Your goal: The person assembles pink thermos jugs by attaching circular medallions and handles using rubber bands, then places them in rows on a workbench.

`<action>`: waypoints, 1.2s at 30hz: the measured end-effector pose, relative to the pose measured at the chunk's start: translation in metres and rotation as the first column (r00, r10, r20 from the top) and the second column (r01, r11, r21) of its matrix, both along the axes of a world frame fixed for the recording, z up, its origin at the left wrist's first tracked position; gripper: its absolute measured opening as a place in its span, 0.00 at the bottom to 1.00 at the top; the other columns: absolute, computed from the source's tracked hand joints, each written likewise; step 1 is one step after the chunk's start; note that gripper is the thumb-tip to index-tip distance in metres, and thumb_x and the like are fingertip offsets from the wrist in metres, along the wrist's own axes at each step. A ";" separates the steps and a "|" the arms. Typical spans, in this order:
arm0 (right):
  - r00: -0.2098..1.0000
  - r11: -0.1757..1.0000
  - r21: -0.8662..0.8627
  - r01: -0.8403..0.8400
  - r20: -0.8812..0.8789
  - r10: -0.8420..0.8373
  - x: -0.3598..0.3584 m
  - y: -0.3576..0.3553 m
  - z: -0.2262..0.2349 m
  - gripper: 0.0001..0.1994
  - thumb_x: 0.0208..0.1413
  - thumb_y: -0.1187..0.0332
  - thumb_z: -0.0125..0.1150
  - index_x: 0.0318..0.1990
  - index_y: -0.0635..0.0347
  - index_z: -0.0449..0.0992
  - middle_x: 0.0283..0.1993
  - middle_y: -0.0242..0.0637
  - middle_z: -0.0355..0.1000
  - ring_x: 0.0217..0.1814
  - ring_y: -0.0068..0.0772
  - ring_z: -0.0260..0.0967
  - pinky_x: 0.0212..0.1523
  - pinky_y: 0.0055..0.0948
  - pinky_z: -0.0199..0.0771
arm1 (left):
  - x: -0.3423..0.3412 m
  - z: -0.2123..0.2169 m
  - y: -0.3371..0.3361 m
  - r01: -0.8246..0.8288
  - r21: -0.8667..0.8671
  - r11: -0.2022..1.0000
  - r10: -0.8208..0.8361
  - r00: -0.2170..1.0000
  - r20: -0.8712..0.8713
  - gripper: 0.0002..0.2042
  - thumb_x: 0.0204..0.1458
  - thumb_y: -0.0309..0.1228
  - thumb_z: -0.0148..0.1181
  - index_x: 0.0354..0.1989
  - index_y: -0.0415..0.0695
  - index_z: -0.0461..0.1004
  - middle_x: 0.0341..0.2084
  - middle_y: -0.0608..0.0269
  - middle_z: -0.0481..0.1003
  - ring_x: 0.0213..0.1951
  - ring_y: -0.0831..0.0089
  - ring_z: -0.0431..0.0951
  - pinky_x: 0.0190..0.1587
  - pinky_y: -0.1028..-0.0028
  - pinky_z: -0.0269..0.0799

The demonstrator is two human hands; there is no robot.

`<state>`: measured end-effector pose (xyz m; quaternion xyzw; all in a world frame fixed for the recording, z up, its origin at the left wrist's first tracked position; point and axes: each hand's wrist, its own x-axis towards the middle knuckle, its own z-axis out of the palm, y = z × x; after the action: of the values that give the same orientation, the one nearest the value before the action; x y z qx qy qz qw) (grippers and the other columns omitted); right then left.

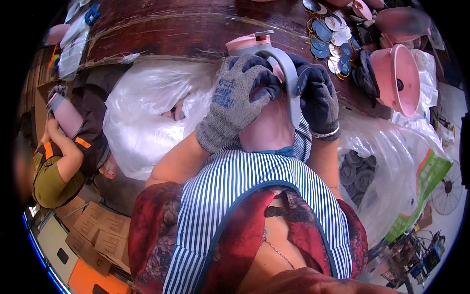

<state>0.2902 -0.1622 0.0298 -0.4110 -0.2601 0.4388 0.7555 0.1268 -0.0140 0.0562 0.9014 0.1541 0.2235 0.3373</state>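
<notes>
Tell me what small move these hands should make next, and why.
Perhaps pass the dark blue tag across the grey handle: the right hand pinches it close beside the handle, while the left hand curls on the other side, over the pink jug.

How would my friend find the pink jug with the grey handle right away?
Start at the blue-and-white striped apron in the middle. Just above it, look between the gloved left hand and gloved right hand for the pink jug. Unlike the wide, open pink bowl at the right, it has a big, curved grey handle.
</notes>
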 end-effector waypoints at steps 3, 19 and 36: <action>1.000 1.000 0.019 0.000 0.028 -0.001 0.001 0.002 -0.006 0.18 0.63 0.62 0.53 0.52 0.68 0.70 0.50 0.39 0.70 0.48 0.29 0.69 0.51 0.26 0.70 | 0.000 0.008 0.001 -0.045 -0.165 0.985 0.043 0.999 -0.021 0.17 0.49 0.39 0.65 0.44 0.43 0.74 0.42 0.53 0.74 0.46 0.53 0.72 0.50 0.58 0.67; 0.976 0.995 0.049 0.084 0.196 -0.092 0.000 0.000 -0.021 0.18 0.65 0.62 0.51 0.52 0.68 0.71 0.59 0.50 0.68 0.53 0.36 0.72 0.53 0.34 0.73 | 0.009 0.012 -0.017 -0.102 -0.214 0.971 0.087 0.993 -0.080 0.25 0.48 0.36 0.67 0.55 0.43 0.69 0.40 0.51 0.79 0.40 0.57 0.82 0.43 0.63 0.78; 0.982 0.981 -0.041 0.187 -0.003 -0.187 -0.010 0.012 -0.017 0.16 0.65 0.68 0.49 0.55 0.68 0.69 0.60 0.46 0.69 0.53 0.32 0.71 0.58 0.31 0.70 | -0.029 0.020 0.023 0.297 -0.954 -0.042 0.057 0.954 0.295 0.16 0.63 0.39 0.50 0.52 0.42 0.72 0.52 0.50 0.75 0.57 0.62 0.73 0.63 0.64 0.66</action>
<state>0.2803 -0.1503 0.0127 -0.4473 -0.2088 0.3725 0.7859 0.0980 0.0093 0.0763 0.3582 0.1439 0.1237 0.9141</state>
